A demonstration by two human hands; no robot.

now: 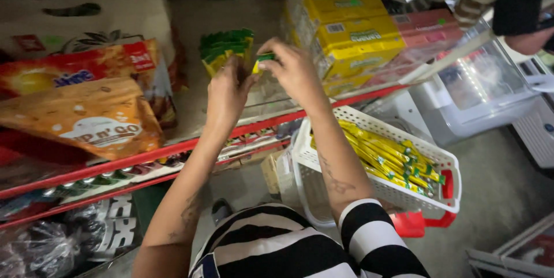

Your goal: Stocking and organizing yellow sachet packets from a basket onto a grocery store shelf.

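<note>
Your right hand (294, 70) pinches a small green-and-yellow sachet (264, 58), its length running leftward from the fingertips. Your left hand (227, 90), fingers curled, touches its near end; the upright green-and-yellow sachet stack (226, 50) stands just beyond.

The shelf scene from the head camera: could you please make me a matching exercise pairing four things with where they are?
Things:
1. white basket
2. yellow cartons
3. orange snack bag
4. green-and-yellow sachet

Places:
A. stacked at the right of the shelf
B. pinched between both hands
C. below the shelf, holding yellow sachets
D. lying at the left of the shelf

Pairs: 1-C, 2-A, 3-D, 4-B. The left hand and right hand meet on the sachet.
</note>
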